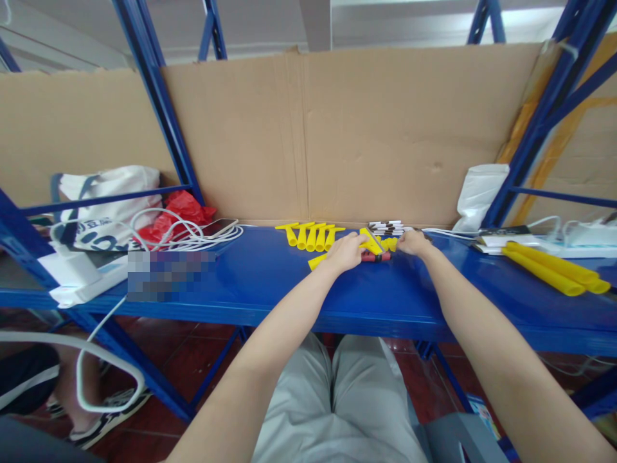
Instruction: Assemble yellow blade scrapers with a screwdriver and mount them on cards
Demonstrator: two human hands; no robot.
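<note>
My left hand [344,252] is closed around a yellow T-shaped scraper [370,242]. Its flat head, with a greyish strip along one edge, points to the right, and the handle end sticks out at the left of the hand. My right hand [413,242] has its fingers drawn together beside some small yellow pieces [389,244]; whatever is between the fingertips is too small to make out. Just below the scraper head lies a dark red stick [376,256] with black parts. Several similar yellow scrapers [311,236] lie in a row left of my hands.
Small white-and-dark pieces [385,228] lie behind my hands. Yellow tubes [549,267] rest at the right, near a white pouch [479,196]. White cables [193,231], a power strip [91,280] and a cloth bag [116,206] occupy the left. A cardboard panel [376,135] closes the back.
</note>
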